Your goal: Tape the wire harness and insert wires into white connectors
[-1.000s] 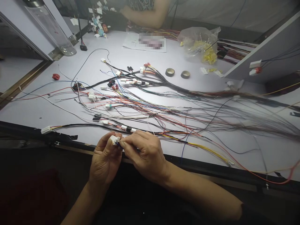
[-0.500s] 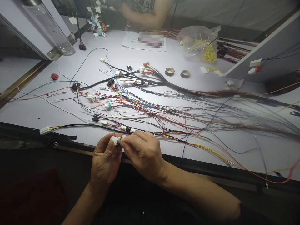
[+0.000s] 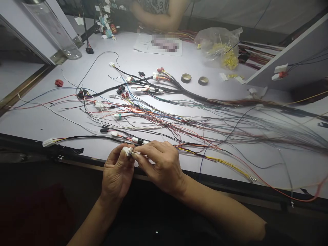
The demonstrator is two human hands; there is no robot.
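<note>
Near the front edge of the table, my left hand is closed, pinching a small white plastic connector between thumb and fingers. My right hand meets it from the right, thumb and index finger pinched at the connector's open end. A thin, pale wire shows between those right fingertips; its tip at the connector is too small to make out. Just behind the hands lies a black-sleeved cable branch ending in a white multi-pin connector.
A wiring harness with many loose wires spreads across the white table. Two tape rolls, one of them this black ring, lie behind it. Further back are a bag of yellow parts, a paper sheet and another person's arm.
My right fingers have shifted slightly and opened a little, so the pale wire between them now shows. The left hand still holds the connector, moved very slightly right.
</note>
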